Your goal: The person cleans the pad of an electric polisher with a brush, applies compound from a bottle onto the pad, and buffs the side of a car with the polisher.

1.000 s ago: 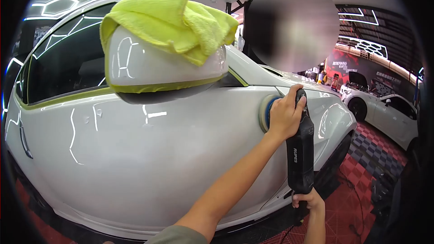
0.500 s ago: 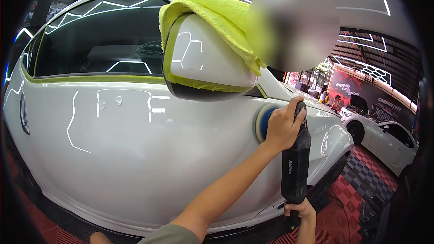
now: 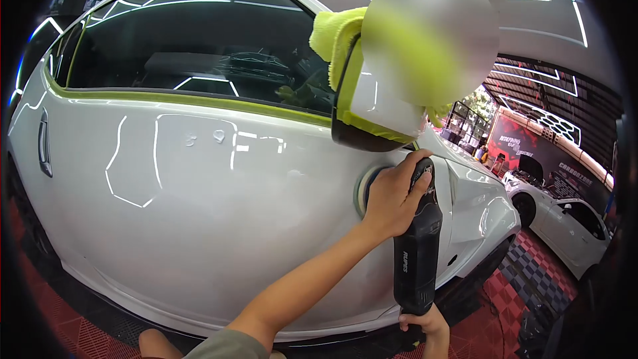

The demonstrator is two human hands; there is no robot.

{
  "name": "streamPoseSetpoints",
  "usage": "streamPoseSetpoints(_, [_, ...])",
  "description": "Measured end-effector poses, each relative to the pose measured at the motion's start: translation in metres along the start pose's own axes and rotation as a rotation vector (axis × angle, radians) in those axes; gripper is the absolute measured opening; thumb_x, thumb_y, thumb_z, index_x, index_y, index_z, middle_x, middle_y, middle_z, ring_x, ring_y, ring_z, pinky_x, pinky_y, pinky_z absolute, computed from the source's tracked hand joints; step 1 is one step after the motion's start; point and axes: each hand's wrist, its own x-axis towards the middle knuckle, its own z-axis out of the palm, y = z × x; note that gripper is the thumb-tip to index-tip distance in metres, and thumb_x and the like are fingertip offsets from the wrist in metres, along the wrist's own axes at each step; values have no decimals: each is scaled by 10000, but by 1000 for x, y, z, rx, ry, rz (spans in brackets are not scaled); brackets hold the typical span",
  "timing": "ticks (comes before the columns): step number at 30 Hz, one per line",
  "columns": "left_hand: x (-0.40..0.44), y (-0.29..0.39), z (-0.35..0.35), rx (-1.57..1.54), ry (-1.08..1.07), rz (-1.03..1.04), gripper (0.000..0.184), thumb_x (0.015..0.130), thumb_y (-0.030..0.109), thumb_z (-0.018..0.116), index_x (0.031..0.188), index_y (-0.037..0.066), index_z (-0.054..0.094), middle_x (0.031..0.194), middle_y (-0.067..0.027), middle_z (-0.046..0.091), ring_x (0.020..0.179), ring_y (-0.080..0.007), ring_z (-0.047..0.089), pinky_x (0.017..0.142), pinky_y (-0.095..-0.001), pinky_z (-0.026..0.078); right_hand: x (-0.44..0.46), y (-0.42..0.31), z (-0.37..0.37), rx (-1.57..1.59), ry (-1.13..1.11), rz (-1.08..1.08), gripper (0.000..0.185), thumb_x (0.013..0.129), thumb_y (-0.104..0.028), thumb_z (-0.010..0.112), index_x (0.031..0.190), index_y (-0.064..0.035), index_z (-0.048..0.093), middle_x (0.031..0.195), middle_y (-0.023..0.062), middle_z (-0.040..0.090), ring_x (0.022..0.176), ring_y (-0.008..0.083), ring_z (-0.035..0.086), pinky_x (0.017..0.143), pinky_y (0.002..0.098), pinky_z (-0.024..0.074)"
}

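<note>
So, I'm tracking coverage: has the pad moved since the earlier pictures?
Yes, leftward in the view: the pad was right of the mirror; now it sits below it.

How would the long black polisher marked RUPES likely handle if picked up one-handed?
The long black polisher looks rigid, its casing unbent between the left hand and right hand. It is probably fairly heavy, since both hands support it. With the round cream-edged pad jutting sideways, it may tip if set down.

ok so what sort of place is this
Probably a car detailing shop: a Rupes polisher is held against a white car door, yellow-green masking tape edges the side window, and a second white car stands beyond checkered floor tiles.
</note>
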Motion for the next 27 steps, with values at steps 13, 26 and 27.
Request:
streamPoseSetpoints(13, [-33,13,-75,-60,15,-49,410,1000,292,538,1350,79,518,992,-157,656,898,-329,617,862,-396,456,-13,4,67,-60,-35,43,388,685,60,835,1005,28,617,731,76,646,581,170,624,551,313,482])
streamPoseSetpoints(26, [-32,19,-136,-107,166,-4,396,998,281,537,1322,66,466,969,-160,679,905,-359,637,838,-431,462,-2,-31,104,-166,-118,33,335,697,54,828,955,19,618,686,68,641,564,157,626,551,295,482])
streamPoseSetpoints(27, [-31,20,-137,-109,181,-8,401,1000,290,532,1326,68,459,966,-162,678,903,-363,636,838,-433,460,-2,-36,107,-165,-112,29,338,697,55,828,960,20,618,687,70,641,564,158,626,549,297,483])
